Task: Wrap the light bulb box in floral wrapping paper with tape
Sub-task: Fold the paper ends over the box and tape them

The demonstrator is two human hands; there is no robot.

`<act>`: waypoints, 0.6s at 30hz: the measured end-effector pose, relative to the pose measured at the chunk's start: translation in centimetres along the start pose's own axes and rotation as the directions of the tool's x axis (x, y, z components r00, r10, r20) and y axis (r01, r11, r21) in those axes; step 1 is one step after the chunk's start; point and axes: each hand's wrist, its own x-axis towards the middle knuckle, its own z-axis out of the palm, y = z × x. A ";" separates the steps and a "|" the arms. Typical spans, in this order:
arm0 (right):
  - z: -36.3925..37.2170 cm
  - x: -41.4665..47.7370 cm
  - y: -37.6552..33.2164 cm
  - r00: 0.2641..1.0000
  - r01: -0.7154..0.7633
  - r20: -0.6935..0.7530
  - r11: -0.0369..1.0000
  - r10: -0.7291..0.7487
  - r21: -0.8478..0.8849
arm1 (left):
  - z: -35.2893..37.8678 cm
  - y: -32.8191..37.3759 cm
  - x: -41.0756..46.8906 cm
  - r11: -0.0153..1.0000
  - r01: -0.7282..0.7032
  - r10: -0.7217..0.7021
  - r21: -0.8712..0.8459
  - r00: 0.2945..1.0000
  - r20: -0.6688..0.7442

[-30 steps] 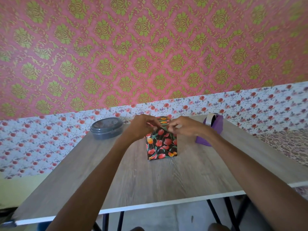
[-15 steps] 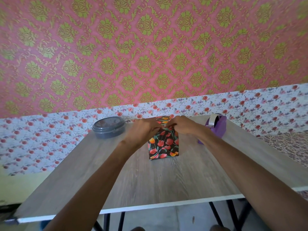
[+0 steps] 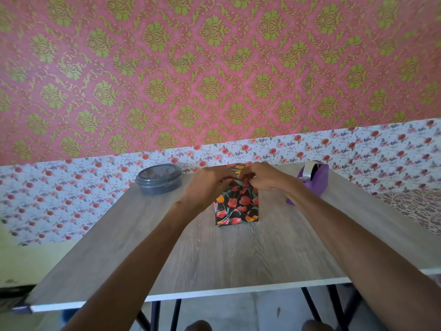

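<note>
Head view: fingers of left hand (image 3: 210,185) and right hand (image 3: 268,179) pinch paper (image 3: 239,167) atop the box (image 3: 236,207), standing upright.

— What was the table (image 3: 214,259) made of?
— Grey wood-grain board, matt, with a smooth white edge. Its legs (image 3: 310,302) looked like black metal.
— And the wrapping paper (image 3: 236,206)?
— Glossy paper, creased at the folds, with a faint sheen.
— The far-left container (image 3: 158,179)?
— Smooth grey plastic, and its lid was slightly shiny.
— On the right?
— A matt purple plastic dispenser (image 3: 318,179) with shiny clear tape (image 3: 310,168). The wall (image 3: 214,68) behind wore patterned paper.
</note>
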 end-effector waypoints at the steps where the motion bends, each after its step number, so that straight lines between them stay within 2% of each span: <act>1: 0.0 0.0 -0.1 1.000 -0.003 -0.001 1.000 0.003 0.007 | -0.1 0.0 0.0 0.998 -0.039 0.039 0.041 0.999 0.001; 4: -0.1 0.2 -0.4 1.000 0.008 -0.007 1.000 -0.008 0.010 | -0.3 -0.2 0.0 0.973 -0.159 0.160 0.166 0.987 0.009; 7: -0.3 0.3 -0.5 1.000 0.009 -0.007 1.000 -0.009 -0.010 | -0.5 0.0 0.2 0.958 -0.217 0.218 0.186 0.976 0.018; 11: -0.3 0.4 -0.6 1.000 -0.027 0.000 0.999 0.027 -0.034 | -0.6 -0.1 0.6 0.993 -0.092 0.093 0.079 0.996 -0.002; 15: -0.4 0.5 -0.6 0.997 -0.054 0.044 0.996 0.057 -0.069 | -0.7 -0.3 1.1 0.999 -0.004 0.007 -0.042 0.998 0.068; 18: -0.6 0.5 -0.7 0.997 -0.054 0.048 0.996 0.057 -0.071 | -0.6 -0.2 1.1 0.998 0.027 -0.021 -0.051 0.994 0.104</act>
